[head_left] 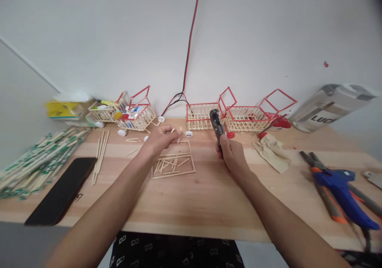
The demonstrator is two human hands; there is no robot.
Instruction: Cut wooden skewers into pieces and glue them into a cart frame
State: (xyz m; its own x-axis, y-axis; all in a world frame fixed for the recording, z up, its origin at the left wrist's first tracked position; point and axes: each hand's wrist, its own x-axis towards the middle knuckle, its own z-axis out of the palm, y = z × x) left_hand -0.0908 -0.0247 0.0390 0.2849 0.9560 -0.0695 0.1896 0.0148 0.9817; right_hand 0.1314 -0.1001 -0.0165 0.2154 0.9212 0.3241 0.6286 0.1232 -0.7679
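Observation:
My left hand (161, 140) hovers over the far side of a rectangular stick frame (194, 165), with its fingers pinched on a short wooden stick (172, 131). Short cut sticks (167, 163) lie loose inside that frame. In my right hand (231, 153) is a dark pair of pliers (217, 125), held upright by the handles with the head pointing toward the wall. Behind my hands stand small stick-built shopping carts (203, 111) with red-edged rims and handles. A white wheel (189, 134) rests between my hands, and a red wheel (230, 134) is just beyond my right hand.
Paper-wrapped chopsticks (38, 160), bare sticks (100, 156) and a black phone (61, 192) lie at left. Crumpled brown paper (273, 152), a blue glue gun (340, 188) and orange-grey pliers (328, 204) lie at right. A plastic bag (331, 105) leans by the wall.

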